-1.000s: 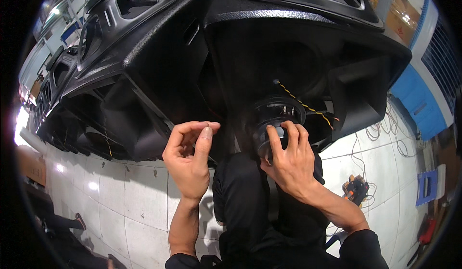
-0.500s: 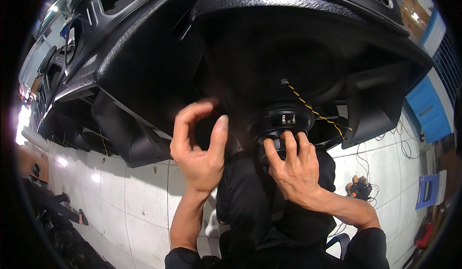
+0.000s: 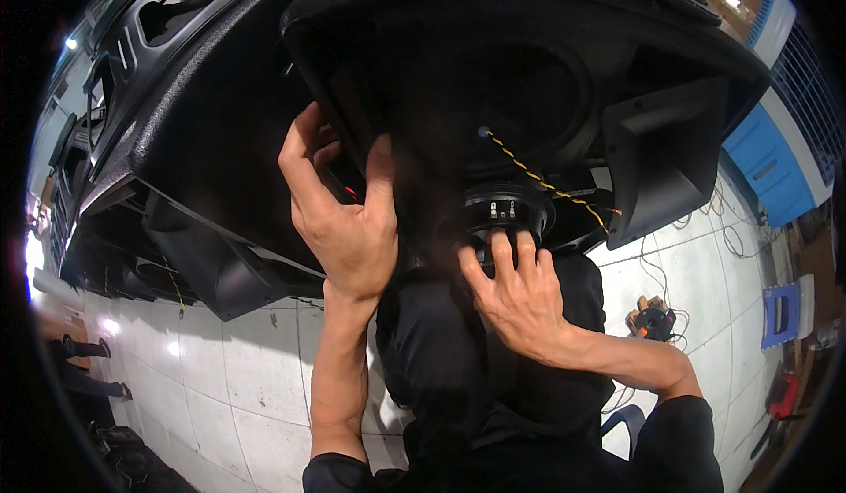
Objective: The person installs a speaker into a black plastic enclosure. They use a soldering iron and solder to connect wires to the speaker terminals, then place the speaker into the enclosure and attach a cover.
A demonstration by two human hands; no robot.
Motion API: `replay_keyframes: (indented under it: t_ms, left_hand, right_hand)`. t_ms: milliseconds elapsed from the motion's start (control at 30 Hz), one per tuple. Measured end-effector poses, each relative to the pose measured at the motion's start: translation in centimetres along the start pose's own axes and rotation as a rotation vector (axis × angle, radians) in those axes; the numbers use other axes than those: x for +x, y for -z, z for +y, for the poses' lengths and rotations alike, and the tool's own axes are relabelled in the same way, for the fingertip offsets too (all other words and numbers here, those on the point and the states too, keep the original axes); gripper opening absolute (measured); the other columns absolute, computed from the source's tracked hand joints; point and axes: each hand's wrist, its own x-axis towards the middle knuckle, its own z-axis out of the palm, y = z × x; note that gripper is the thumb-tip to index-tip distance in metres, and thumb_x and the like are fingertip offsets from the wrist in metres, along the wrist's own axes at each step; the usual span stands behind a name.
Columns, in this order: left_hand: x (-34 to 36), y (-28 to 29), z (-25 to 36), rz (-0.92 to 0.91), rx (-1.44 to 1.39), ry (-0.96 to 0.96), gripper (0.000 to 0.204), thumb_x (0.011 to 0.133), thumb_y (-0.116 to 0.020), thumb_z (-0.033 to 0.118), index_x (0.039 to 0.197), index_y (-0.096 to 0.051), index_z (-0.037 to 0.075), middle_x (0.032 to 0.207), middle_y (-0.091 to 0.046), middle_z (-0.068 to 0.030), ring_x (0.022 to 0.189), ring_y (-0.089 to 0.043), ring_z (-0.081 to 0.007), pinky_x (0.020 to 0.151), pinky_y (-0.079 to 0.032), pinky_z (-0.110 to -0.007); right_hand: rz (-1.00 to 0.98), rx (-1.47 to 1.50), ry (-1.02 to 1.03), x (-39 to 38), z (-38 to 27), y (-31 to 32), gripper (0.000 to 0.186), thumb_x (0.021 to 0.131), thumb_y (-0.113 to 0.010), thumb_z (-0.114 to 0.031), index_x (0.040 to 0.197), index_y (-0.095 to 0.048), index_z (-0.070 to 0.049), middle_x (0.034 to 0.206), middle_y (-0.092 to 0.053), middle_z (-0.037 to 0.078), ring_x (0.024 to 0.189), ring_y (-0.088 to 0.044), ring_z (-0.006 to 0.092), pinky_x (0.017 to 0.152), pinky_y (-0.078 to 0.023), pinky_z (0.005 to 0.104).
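Clearly, the right hand [image 3: 515,297] is closed on a round black speaker driver [image 3: 527,214], its fingers bent over the driver's back; the thumb is hidden. Two metal terminals [image 3: 502,210] stand just above the fingertips. The driver sits at the lower edge of the nearest black speaker cabinet [image 3: 414,79], above the person's dark-trousered knees [image 3: 441,334].

The left hand [image 3: 342,220] is at the cabinet's left edge, half open, thumb and fingers curved and well parted; whether they touch the cabinet cannot be told. A small red spot beside this thumb is too small to identify.

From the cabinet's inner face, above the driver, comes a twisted yellow-and-black wire pair [image 3: 531,174], slanting down to bare ends near the flared black horn [image 3: 674,154] on the cabinet's right side. A round recess [image 3: 529,74] shows dimly in the cabinet above the wire.

Left of the cabinet stands a similar black cabinet [image 3: 207,123]. White floor tiles [image 3: 256,378] spread below the cabinet. On them, below and to the cabinet's right, lie a black-and-orange device [image 3: 652,319] and thin cables [image 3: 738,236]; farther right stands a blue plastic stool [image 3: 782,315].
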Motion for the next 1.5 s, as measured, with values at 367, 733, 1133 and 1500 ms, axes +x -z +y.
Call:
replay_keyframes:
  t_ms: [367, 733, 1133, 1500]
  left_hand:
    - [-0.1, -0.5, -0.6, 0.085, 0.24, -0.253, 0.047, 0.082, -0.08, 0.003, 0.118, -0.053, -0.01, 0.117, -0.067, -0.0247, 0.087, -0.069, -0.0318, 0.075, -0.058, -0.036]
    - [-0.6, -1.1, -0.7, 0.163, 0.267, -0.259, 0.049, 0.081, -0.08, 0.001, 0.121, -0.054, -0.012, 0.117, -0.068, -0.0247, 0.086, -0.07, -0.0316, 0.075, -0.059, -0.035]
    - [-0.7, -1.5, 0.4, 0.18, 0.252, -0.198, 0.052, 0.08, -0.079, -0.002, 0.126, -0.057, -0.012, 0.117, -0.068, -0.0215, 0.091, -0.071, -0.0301, 0.079, -0.058, -0.036]
    - [-1.3, -1.5, 0.9, 0.172, 0.251, -0.07, 0.049, 0.086, -0.077, 0.0, 0.129, -0.056, -0.009, 0.121, -0.068, -0.0216, 0.103, -0.07, -0.0307, 0.091, -0.055, -0.037]
  right_hand:
    - [0.005, -0.034, 0.013, -0.2, 0.3, -2.5, 0.059, 0.073, -0.075, -0.021, 0.129, -0.06, -0.021, 0.123, -0.05, 0.016, 0.112, -0.051, 0.0359, 0.076, -0.048, 0.0421]
    - [0.023, 0.037, 0.028, 0.0, 1.0, -2.8, 0.06, 0.069, -0.076, -0.019, 0.127, -0.061, -0.023, 0.122, -0.05, 0.016, 0.111, -0.051, 0.0374, 0.079, -0.05, 0.0419]
    - [-0.013, 0.278, 0.045, 0.1, 2.8, -1.2, 0.057, 0.072, -0.072, -0.006, 0.127, -0.068, -0.021, 0.121, -0.055, 0.01, 0.106, -0.055, 0.032, 0.063, -0.057, 0.0318]
    - [0.017, 0.448, 0.074, 0.9, 4.1, -1.3, 0.044, 0.077, -0.071, -0.008, 0.12, -0.072, -0.019, 0.113, -0.064, 0.004, 0.104, -0.06, 0.0276, 0.052, -0.056, 0.0303]
